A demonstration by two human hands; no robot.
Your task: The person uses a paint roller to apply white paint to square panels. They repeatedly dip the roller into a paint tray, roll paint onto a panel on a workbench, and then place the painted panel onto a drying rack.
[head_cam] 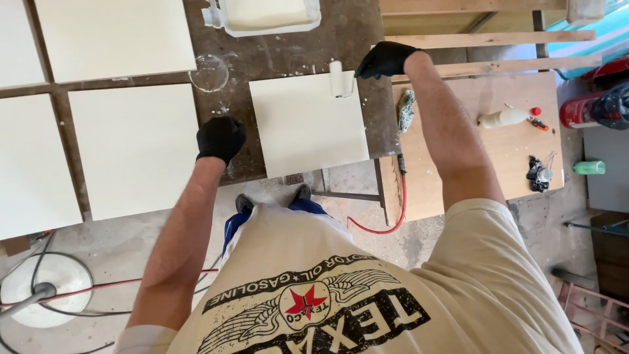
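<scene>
Fingers of the gloved right hand (385, 59), upper centre of the frame, are curled tight around the handle of a small paint roller (338, 79), whose white sleeve rests on the top edge of a cream square panel (308, 123) at centre. That panel lies on a dark, paint-spattered workbench (295, 46), with larger cream panels (134, 147) filling the left of the frame. A white paint tray (265, 16) sits at the top edge. The gloved left hand (221, 137), left of the centre panel, looks loosely fisted on the bench; whether it holds anything cannot be told. A spray bottle (506, 117) lies on the plywood board (485, 151) at right.
</scene>
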